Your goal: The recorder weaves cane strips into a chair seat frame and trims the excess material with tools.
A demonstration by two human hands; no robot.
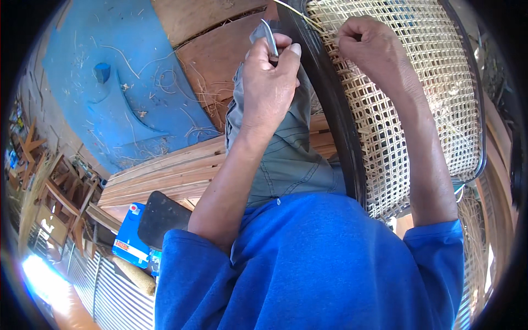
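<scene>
Cane strand (300,12) pinched by right hand (367,45); left hand (268,82) clamps metal tool (269,37) (both hands closed).

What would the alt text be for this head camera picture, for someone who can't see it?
Seen from above, a person in a blue shirt works on a woven cane panel in a dark curved frame. The left hand holds a thin metal tool, and the right hand pinches a cane strand at the panel's edge.
</scene>
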